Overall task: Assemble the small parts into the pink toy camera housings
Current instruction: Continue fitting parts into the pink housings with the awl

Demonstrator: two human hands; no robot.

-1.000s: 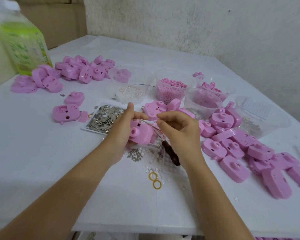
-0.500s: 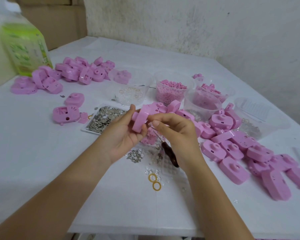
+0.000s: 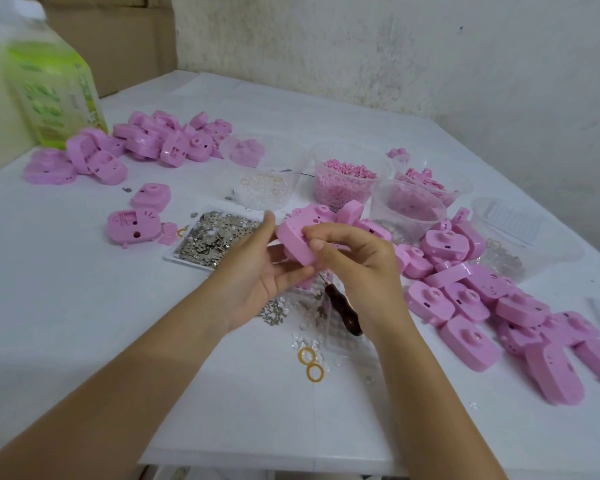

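Above the table's middle, both hands hold one pink toy camera housing (image 3: 294,241), tilted on edge. My left hand (image 3: 257,275) grips it from the left and below with thumb and fingers. My right hand (image 3: 357,261) curls over its right side and also holds a dark wooden-handled awl (image 3: 343,310), whose handle sticks out below the palm. A flat tray of small silver metal parts (image 3: 212,237) lies just left of the hands. Two yellow rings (image 3: 310,363) and clear lenses lie on the table in front of me.
Piles of pink housings lie at the right (image 3: 492,306) and at the back left (image 3: 146,140). Clear tubs hold pink pellets (image 3: 343,181), clear rings (image 3: 264,185) and pink parts (image 3: 409,202). A green and white carton (image 3: 52,98) stands at far left.
The housing has been lifted and turned from lens-forward onto its edge. My right hand has closed in over its right side, with the awl still in it.
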